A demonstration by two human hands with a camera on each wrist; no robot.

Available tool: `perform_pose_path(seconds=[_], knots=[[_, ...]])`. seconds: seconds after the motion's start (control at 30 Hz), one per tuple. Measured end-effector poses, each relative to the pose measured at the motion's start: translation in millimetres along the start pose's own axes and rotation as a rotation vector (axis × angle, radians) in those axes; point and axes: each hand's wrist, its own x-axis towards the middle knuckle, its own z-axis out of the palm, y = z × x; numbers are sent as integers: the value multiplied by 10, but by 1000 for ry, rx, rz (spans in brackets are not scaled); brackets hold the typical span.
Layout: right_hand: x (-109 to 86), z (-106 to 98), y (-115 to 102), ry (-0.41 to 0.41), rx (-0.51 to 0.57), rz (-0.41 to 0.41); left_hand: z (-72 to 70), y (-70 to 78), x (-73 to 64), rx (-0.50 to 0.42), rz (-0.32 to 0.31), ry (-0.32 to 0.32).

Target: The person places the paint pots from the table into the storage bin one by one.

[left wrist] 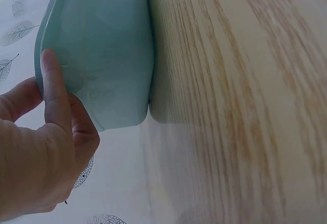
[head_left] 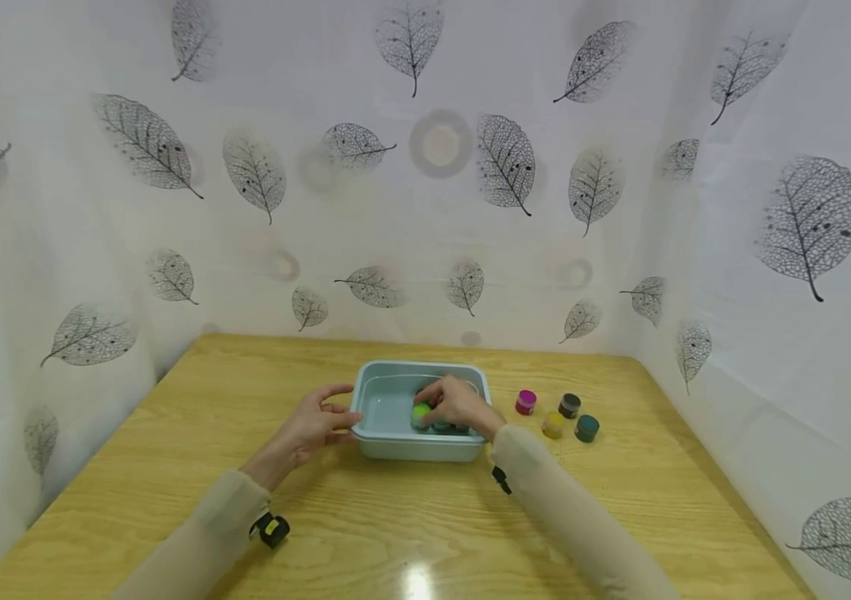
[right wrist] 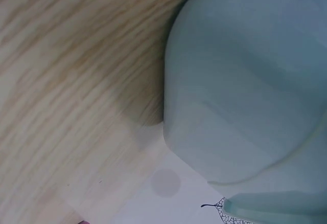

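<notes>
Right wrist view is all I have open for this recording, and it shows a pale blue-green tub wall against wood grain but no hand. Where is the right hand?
Observer: The right hand is reaching inside the tub, fingers around a green jar.
Operator: Is anything steadying the tub?
Observer: The left hand grips its rim at the left side.
Operator: What sits outside the tub, to its right?
Observer: Four small jars: a magenta jar, a black jar, a yellow jar and a dark teal jar.
</notes>
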Motion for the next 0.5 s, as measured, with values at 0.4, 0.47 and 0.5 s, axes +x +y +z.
perform_pose_path(seconds=[0.4,0.47,0.5], knots=[[-20,-15,15,22,54,5,13,-6,2,10,-6,17],[-23,-17,28,33,57,-5,17,-6,-8,8,-9,16],[-29,-18,35,39,56,-9,19,-10,-9,7,-11,14]])
